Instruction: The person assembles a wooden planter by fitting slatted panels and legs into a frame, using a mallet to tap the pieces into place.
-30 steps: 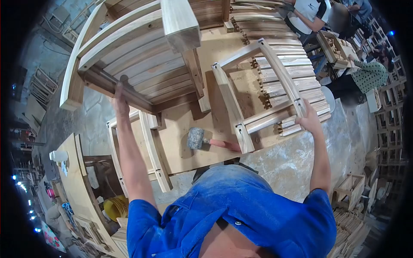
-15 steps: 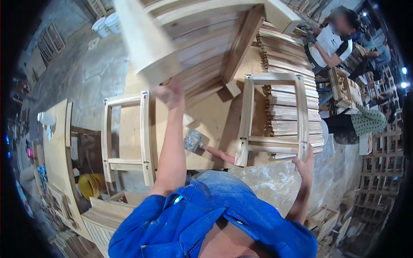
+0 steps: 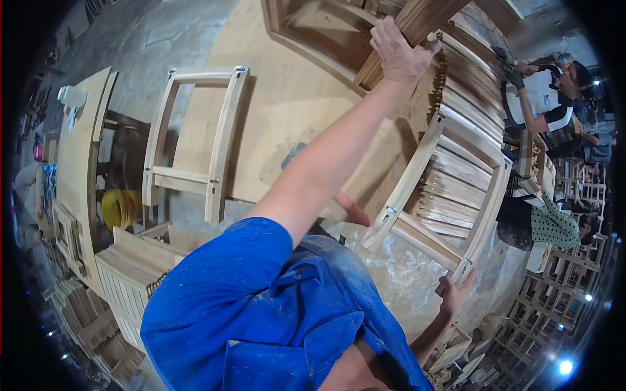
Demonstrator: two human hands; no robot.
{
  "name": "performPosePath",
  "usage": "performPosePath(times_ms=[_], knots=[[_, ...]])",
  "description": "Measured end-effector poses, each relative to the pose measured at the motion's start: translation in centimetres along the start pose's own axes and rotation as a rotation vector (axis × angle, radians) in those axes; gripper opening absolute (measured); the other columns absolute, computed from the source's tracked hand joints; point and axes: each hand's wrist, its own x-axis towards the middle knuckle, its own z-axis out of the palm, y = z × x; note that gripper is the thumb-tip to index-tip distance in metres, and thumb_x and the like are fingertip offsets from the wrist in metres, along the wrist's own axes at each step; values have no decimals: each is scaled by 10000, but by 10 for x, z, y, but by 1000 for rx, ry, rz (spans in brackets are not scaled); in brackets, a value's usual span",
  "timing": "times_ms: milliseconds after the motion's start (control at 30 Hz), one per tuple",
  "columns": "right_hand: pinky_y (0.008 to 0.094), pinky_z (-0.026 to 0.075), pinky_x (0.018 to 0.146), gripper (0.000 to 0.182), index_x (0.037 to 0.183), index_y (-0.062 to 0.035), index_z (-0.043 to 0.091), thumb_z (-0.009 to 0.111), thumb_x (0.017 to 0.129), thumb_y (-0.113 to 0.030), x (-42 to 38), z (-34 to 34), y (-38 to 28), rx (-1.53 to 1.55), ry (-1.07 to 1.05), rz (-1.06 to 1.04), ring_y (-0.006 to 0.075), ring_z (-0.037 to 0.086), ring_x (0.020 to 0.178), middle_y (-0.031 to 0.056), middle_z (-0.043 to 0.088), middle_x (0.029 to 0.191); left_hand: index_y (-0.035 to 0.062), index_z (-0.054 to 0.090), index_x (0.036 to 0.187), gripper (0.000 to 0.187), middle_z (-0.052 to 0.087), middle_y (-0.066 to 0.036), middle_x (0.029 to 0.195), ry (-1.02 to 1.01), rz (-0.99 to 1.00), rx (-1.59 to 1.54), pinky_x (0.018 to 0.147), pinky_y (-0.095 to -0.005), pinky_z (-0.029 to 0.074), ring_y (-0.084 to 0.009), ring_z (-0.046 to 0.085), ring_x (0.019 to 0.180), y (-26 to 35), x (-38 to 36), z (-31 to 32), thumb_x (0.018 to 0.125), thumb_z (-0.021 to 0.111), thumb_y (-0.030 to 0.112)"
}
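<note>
My left hand (image 3: pixel 401 58) is at the far side of the workbench, fingers and thumb around a wooden post (image 3: pixel 427 19) of a large wooden assembly (image 3: pixel 313 39). My right hand (image 3: pixel 455 293) grips the near leg end of a pale wooden frame (image 3: pixel 412 173), which tilts over the bench's right edge. Under my left forearm lies a mallet (image 3: pixel 352 210); its grey head is mostly hidden. A second wooden frame (image 3: pixel 225 137) rests at the bench's left edge, apart from both hands.
Wooden slats (image 3: pixel 456 163) lie in a row beneath the right-hand frame. The plywood workbench (image 3: pixel 280 91) spans the middle. At left are a side table (image 3: pixel 75 163), a yellow bucket (image 3: pixel 120 208) and stacked wooden parts (image 3: pixel 130 274). A person in a white shirt (image 3: pixel 541 98) stands at right.
My left hand has moved far right and away from me, and the large assembly has turned and shifted back. The right-hand frame has tilted and come nearer. My view has turned.
</note>
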Motion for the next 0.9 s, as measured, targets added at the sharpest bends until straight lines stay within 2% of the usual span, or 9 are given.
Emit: performPosePath(times_ms=[133, 233, 267, 333, 467, 633, 667, 733, 900], knots=[[323, 474, 797, 853, 1385, 3, 396, 666, 582, -92, 8, 13, 61, 155, -55, -88, 213, 551, 887, 110, 551, 1068, -56, 372, 1391, 1033, 485, -214, 1295, -439, 106, -141, 1093, -432, 346, -356, 431, 1261, -57, 9, -120, 666, 839, 512], [322, 462, 774, 872, 1364, 27, 394, 678, 555, -129, 4, 41, 57, 237, -194, -14, 212, 536, 889, 110, 531, 1049, -58, 443, 1319, 747, 532, -203, 1273, -397, 17, 141, 1039, -412, 411, -310, 526, 1194, -142, -2, -272, 772, 815, 289], [326, 458, 794, 873, 1369, 28, 389, 677, 557, -117, -1, 48, 59, 267, -218, -11, 223, 537, 903, 111, 534, 1059, -56, 477, 1279, 650, 555, -196, 1232, -338, -103, 236, 1018, -411, 423, -309, 539, 1173, -132, -8, -327, 792, 785, 243], [331, 455, 814, 874, 1374, 30, 384, 675, 560, -105, -17, 62, 57, 298, -228, 13, 234, 538, 917, 111, 537, 1070, -43, 497, 1267, 627, 565, -193, 1218, -462, 33, 488, 1011, -419, 415, -327, 524, 1197, -126, -25, -400, 768, 776, 215], [330, 448, 855, 871, 1382, 14, 384, 661, 562, -76, -43, 71, 61, 312, -249, 38, 247, 536, 966, 116, 543, 1100, 24, 533, 1262, 685, 560, -146, 1251, -1124, 358, 445, 1075, -491, 321, -329, 476, 1255, -60, -75, -369, 677, 788, 273], [331, 437, 905, 961, 1459, -3, 324, 654, 558, -61, -97, 68, 44, 209, -253, 50, 260, 536, 1037, 143, 534, 1196, 86, 586, 1204, 511, 609, -93, 1184, -1151, 997, 548, 1111, -559, 267, -252, 520, 1219, -128, -133, -307, 738, 715, 252], [332, 442, 898, 964, 1462, -6, 325, 655, 558, -62, -113, 72, 32, 216, -226, 63, 262, 536, 1054, 148, 537, 1211, 86, 586, 1204, 511, 609, -93, 1184, -1144, 997, 524, 1111, -559, 267, -252, 520, 1219, -129, -131, -301, 738, 715, 252], [333, 447, 891, 966, 1465, -9, 326, 656, 558, -62, -129, 81, 28, 218, -187, 68, 264, 537, 1071, 153, 539, 1225, 95, 666, 1036, 264, 665, -20, 978, -1521, 1059, 536, 1125, -586, 240, -202, 571, 1096, -133, -127, -297, 810, 626, 226], [332, 485, 851, 960, 1459, 5, 331, 644, 552, 8, -142, 100, 33, 183, -251, 90, 263, 554, 1058, 164, 548, 1219, 113, 679, 824, 144, 625, -22, 738, -1475, 1223, 258, 1113, -583, 293, -198, 584, 929, -98, -74, -409, 781, 622, 238]])
